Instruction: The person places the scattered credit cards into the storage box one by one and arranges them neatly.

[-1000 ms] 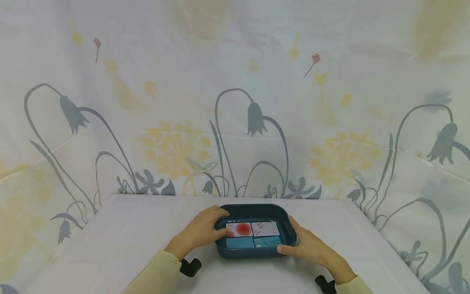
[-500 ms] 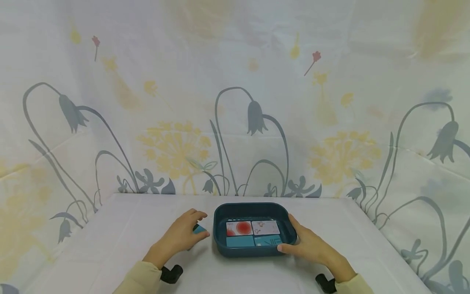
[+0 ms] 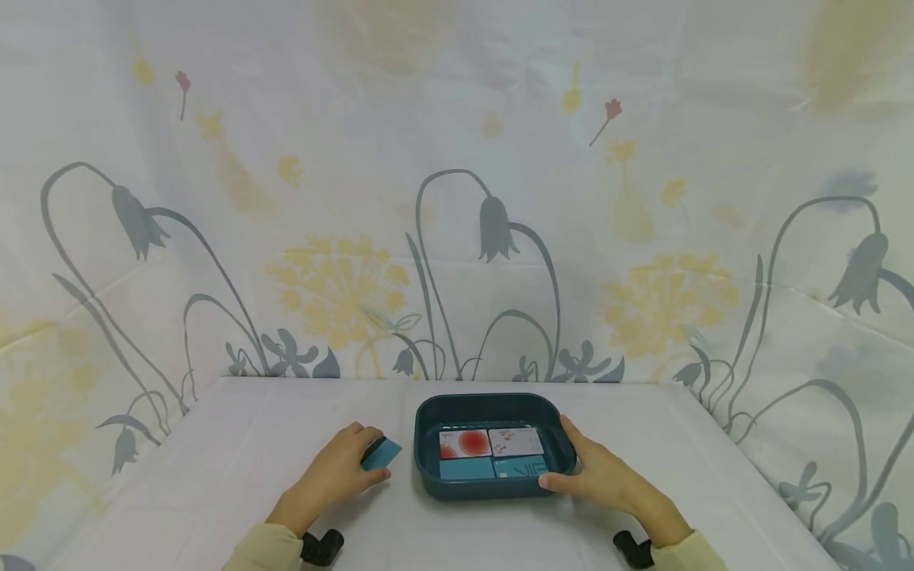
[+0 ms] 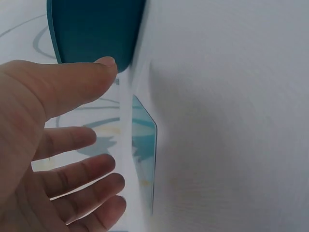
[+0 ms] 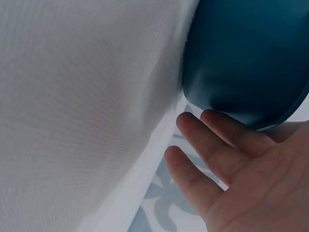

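Observation:
My right hand (image 3: 607,476) holds the right end of a dark teal tray (image 3: 489,492), its thumb at the front rim and its fingers along the end wall. Inside lie a white card with a red disc (image 3: 466,444), a white card with a small print (image 3: 517,442), a plain blue card (image 3: 466,469) and a lettered blue card (image 3: 520,466). Left of the tray, my left hand (image 3: 332,476) is beside another blue card (image 3: 383,454) with a dark stripe, partly hidden by the fingers. In the left wrist view, its loosely bent fingers stand apart from that card (image 4: 145,150).
White cloth covers the table (image 3: 178,476). A floral curtain (image 3: 457,198) hangs behind its far edge. Black wrist mounts (image 3: 323,547) are strapped below both hands.
My left hand has drawn away from the tray's left end and moved left toward me. The striped blue card has come into sight beside it. My right hand stays at the tray.

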### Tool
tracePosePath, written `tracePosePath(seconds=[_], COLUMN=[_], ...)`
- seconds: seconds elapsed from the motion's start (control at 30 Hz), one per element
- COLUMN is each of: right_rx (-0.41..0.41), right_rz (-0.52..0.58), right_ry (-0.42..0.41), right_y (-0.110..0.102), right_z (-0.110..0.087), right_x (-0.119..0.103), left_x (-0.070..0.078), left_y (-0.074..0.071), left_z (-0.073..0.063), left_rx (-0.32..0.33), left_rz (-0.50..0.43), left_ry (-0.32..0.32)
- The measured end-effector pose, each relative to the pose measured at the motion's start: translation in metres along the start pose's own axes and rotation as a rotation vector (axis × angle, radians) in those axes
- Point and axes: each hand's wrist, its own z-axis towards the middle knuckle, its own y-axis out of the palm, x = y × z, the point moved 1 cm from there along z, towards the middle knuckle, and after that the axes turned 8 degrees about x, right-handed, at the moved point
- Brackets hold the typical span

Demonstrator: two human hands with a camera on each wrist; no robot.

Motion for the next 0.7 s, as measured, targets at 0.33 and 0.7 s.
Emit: tracePosePath(seconds=[0.33, 0.7], right_rx=[0.0, -0.001], right_rz=[-0.004, 0.007], right_ry=[0.01, 0.019], right_y=[0.001, 0.002], right_z=[0.002, 0.001], right_x=[0.003, 0.003], left_x=[-0.012, -0.013], left_y=[0.005, 0.003], left_z=[-0.002, -0.004], left_rx=[-0.074, -0.104], left_rz=[0.046, 0.07], left_ry=[-0.074, -0.065])
